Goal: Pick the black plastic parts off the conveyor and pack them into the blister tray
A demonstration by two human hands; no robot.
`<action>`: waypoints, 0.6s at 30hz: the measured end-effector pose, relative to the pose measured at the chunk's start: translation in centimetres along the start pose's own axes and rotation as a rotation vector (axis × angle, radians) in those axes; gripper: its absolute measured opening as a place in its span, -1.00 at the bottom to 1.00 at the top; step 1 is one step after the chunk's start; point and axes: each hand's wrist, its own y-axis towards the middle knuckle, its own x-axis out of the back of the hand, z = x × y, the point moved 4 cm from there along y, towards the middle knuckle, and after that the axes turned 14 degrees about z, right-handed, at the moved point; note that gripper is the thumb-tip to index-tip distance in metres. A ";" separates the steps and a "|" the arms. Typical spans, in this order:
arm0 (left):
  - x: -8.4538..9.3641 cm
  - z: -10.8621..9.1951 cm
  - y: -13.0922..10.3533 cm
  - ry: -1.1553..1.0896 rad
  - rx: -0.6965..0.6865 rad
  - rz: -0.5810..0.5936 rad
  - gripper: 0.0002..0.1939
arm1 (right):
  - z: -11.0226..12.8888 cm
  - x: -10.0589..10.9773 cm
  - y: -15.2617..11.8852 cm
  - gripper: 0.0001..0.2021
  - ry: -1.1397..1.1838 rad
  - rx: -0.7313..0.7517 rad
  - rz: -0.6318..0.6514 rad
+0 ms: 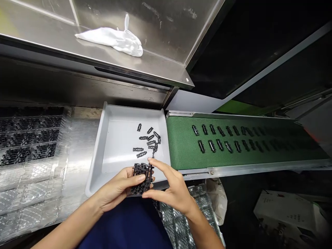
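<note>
The left hand (121, 184) grasps a bunch of black parts (138, 179) over the near edge of the white bin (110, 143), thumb pressed across the front and fingertips showing at the far side; this wrap seems meant to keep the parts side by side, all lined up the same way. The right hand (174, 185) spans the part at the bunch's right side, index finger at its upper end and thumb by its lower end, a grip that likely squares it against its neighbours; whether it already sits tight against them, I cannot tell. Inside the bin, loose parts (150, 138) lie at mixed angles, mostly toward the right wall, as though dropped from the green belt (181, 141), whose end stands right beside that wall. More parts (220, 144) rest on the belt in two rough rows, spaced apart, probably so they do not knock together. At left, see-through trays (33, 188) lie on the metal bench, with packed parts (32, 136) in their upper pockets, presumably within easy reach of the left hand. A white glove (116, 40) lies on the shelf (166, 67) above, out of the way.
</note>
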 end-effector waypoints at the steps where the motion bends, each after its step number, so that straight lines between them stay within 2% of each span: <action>1: 0.0 -0.1 0.0 -0.018 0.004 0.000 -0.74 | -0.1 -0.1 0.0 -0.15 0.025 -0.003 0.006; 5: -0.2 -0.5 -0.1 -0.028 0.003 0.039 -0.69 | -0.4 -0.3 0.0 -0.03 0.042 0.006 0.018; 9: 0.0 -0.8 0.1 -0.013 0.011 0.063 -0.70 | -0.3 -0.6 -0.2 -0.02 0.038 0.006 0.008; 12: 0.2 -0.6 0.7 -0.055 0.031 0.048 -0.66 | -0.3 -0.7 -0.1 -0.04 0.070 -0.005 0.019; 14: 0.2 -0.4 1.2 -0.061 0.037 0.017 -0.65 | -1.0 -0.1 0.3 -0.03 0.096 -0.031 0.073; 16: -0.1 -0.3 1.7 -0.051 0.025 0.001 -0.65 | -3.2 2.1 0.9 -0.23 0.035 -0.140 0.029; 17: -0.3 -0.3 1.9 -0.046 0.016 -0.001 -0.65 | -4.8 4.0 1.2 -0.41 -0.032 -0.230 -0.064; 18: -0.5 -0.2 2.1 -0.045 0.009 -0.003 -0.66 | -6.6 6.4 1.3 -0.64 -0.129 -0.343 -0.213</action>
